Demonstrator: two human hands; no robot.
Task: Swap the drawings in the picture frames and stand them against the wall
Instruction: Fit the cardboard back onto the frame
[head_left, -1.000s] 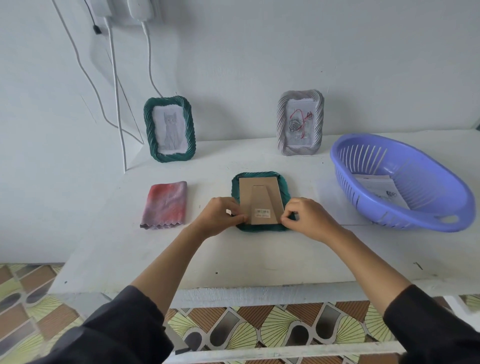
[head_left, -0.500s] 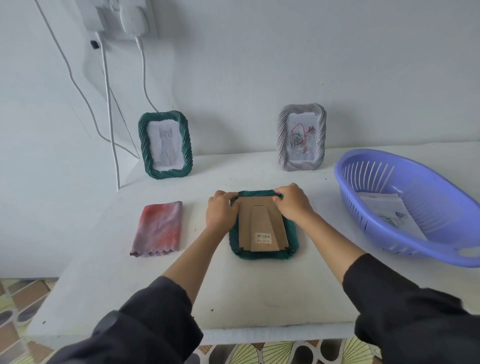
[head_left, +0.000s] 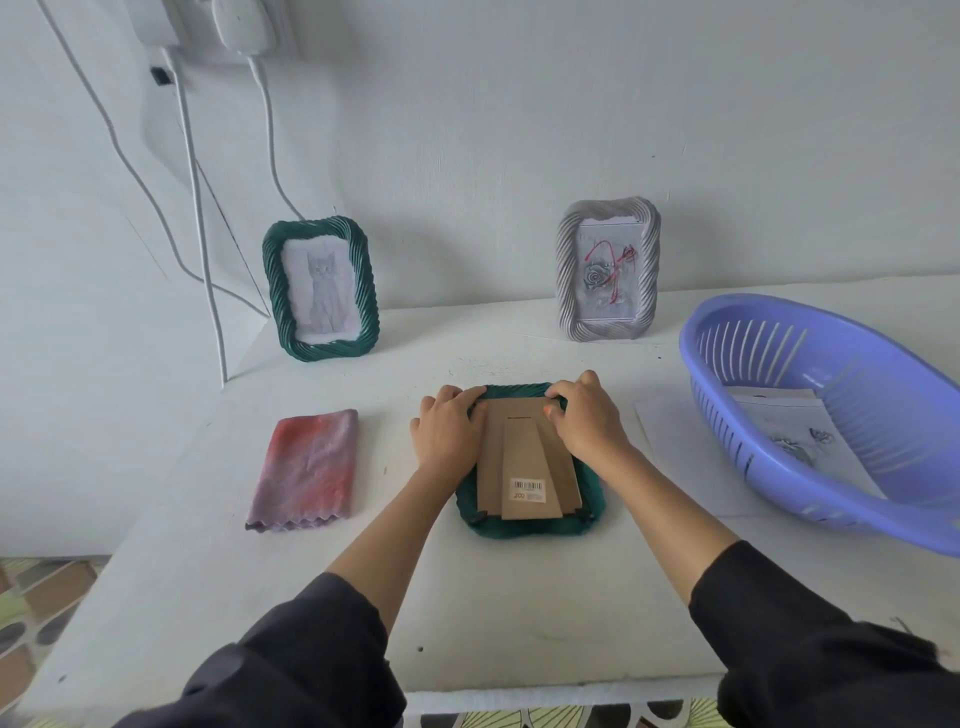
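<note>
Fingers of left hand and right hand curled over the far edge of the flat frame, thumbs down on its cardboard back; clamped there, not spread. Face down in the middle of the table, green rim showing all round, stand folded flat, drawing inside hidden. Small dark tabs at the near corners, locked or loose: cannot tell. Already upright against the wall: cat frame to the left, grey frame with a rose sketch to the right, well apart. Spare sheets lying in the basket, a cloth just left of the hands. Judging by this: two frames apparently done, or not yet touched; no way to say which from here. Back seated in the third, so probably either about to come out or just gone in. Left to do at the least: securing the back, opening the stand, standing this one by the wall between the others.
</note>
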